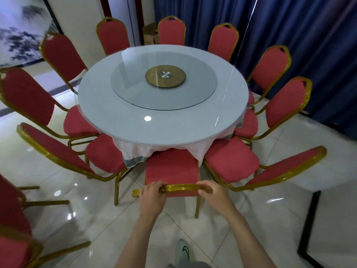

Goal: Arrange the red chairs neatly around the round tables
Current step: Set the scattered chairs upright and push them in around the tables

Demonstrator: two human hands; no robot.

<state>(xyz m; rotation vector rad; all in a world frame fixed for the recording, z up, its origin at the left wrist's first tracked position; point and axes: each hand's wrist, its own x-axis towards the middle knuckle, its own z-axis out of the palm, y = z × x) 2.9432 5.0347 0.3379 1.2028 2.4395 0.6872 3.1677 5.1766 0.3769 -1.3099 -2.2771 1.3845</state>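
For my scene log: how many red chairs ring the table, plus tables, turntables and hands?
Chairs at table: 10
Table: 1
Turntable: 1
Hands: 2, left hand, right hand
Total: 14
Cut-off chairs bottom left uncounted.

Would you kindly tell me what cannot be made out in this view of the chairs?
- Head view: the held chair's front legs, hidden under its seat and the tablecloth.
- Head view: the round table's base, hidden by tabletop and tablecloth.
- Head view: the bottom-left chair, cut off by the frame edge.
- Head view: the far chairs' seats, hidden behind the table.
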